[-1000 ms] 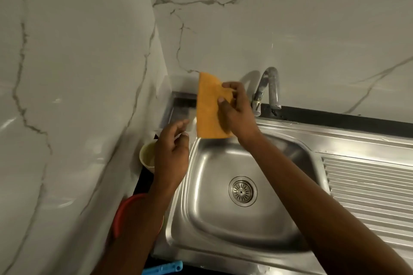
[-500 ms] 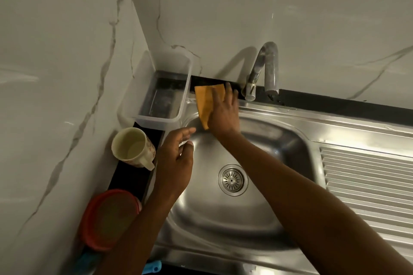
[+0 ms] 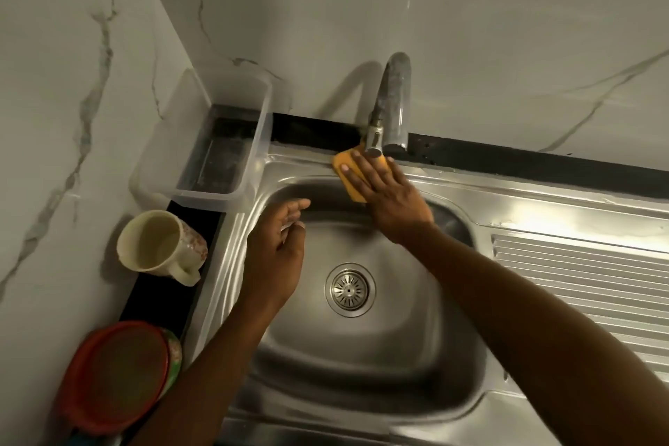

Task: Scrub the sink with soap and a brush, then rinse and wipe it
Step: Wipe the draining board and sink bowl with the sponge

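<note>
Cloth [image 3: 348, 176] now down from mid-air onto back rim of sink [image 3: 543, 208], under tap [image 3: 392, 101]. Right hand [image 3: 387, 192] presses it flat, fingers spread, no pinch: wiping stage, likely. Left hand [image 3: 277, 246] hovers over basin, loosely curled, empty.

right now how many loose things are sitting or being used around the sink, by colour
orange: 1, the cloth under the right hand
cream: 1, the mug
clear: 1, the plastic container
red: 1, the lidded bowl
total: 4
</note>
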A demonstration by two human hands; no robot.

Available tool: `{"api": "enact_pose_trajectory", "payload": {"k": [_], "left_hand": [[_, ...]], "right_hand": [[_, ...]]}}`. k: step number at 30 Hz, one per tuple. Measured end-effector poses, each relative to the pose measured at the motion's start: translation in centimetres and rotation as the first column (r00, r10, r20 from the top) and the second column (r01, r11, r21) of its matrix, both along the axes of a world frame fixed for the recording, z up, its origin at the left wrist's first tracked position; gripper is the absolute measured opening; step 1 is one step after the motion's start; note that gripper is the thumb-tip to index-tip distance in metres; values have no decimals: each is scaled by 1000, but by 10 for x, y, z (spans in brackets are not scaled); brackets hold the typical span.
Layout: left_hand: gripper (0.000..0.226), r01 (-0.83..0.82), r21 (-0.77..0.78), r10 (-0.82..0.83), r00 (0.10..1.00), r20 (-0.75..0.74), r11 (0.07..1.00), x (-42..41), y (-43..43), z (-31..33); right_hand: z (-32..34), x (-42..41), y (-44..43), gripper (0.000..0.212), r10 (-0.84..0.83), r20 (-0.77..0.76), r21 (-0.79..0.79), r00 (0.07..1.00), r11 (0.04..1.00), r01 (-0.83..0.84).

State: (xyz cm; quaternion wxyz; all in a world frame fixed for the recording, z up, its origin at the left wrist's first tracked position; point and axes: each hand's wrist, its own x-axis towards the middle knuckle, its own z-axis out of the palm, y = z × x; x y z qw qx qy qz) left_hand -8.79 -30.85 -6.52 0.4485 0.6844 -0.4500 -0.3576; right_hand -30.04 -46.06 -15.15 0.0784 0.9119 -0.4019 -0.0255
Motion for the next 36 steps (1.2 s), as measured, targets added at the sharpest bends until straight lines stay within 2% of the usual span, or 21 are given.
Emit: {"api": "enact_pose_trajectory", "payload": {"k": [5,11,13,15,18,19,20,21,23,25,26,27,30,33,36], "left_hand": [[38,52,27,-51,999,-12,998,-27,-6,-3],[38,85,7,-84,996,-33,996,-46,-4,1],[38,90,1,-90,995,-34,996,-46,-1,0],[37,92,-3,-92,995,-33,996,-45,1,-1],[38,81,-13,-82,996,-47,997,-47,2,-1],[38,79,-17,-80,995,-51,997,-48,3,-1],[38,81,-16,-81,995,-51,997,-49,3,-1],[38,81,-14,-82,995,-48,997,-51,3,0],[38,77,-10,-78,996,-42,997,-54,3,0],[38,72,-8,-72,997,-28,997,-56,4,0],[38,73,-5,-73,997,-20,997,-58,5,0],[38,72,-2,-72,997,-14,997,-60,5,-1],[37,68,10,-68,998,-9,998,-67,7,-3],[37,76,23,-75,997,-5,997,-79,6,-4],[38,76,18,-76,997,-1,997,-88,3,-4]], "right_hand": [[7,-102,14,80,-206,0,21,979,978,206],[21,-130,33,75,-424,82,128,902,902,412],[37,-133,36,58,-528,226,177,819,849,499],[58,-133,38,36,-616,426,235,663,783,576],[91,-121,29,31,-635,648,368,421,745,556],[99,-112,23,30,-623,686,397,376,753,524],[105,-102,15,29,-608,703,406,369,768,495],[109,-91,7,28,-588,704,396,398,791,467],[109,-68,-11,38,-519,652,344,552,852,394],[99,-48,-29,61,-391,457,278,799,916,289],[90,-40,-36,72,-314,326,271,892,935,230],[81,-32,-41,81,-261,224,293,939,937,190],[58,-27,-46,87,-254,122,375,959,907,192],[52,-46,-46,84,-201,55,304,978,937,175],[54,-84,-46,84,-220,66,298,973,935,191]]}}
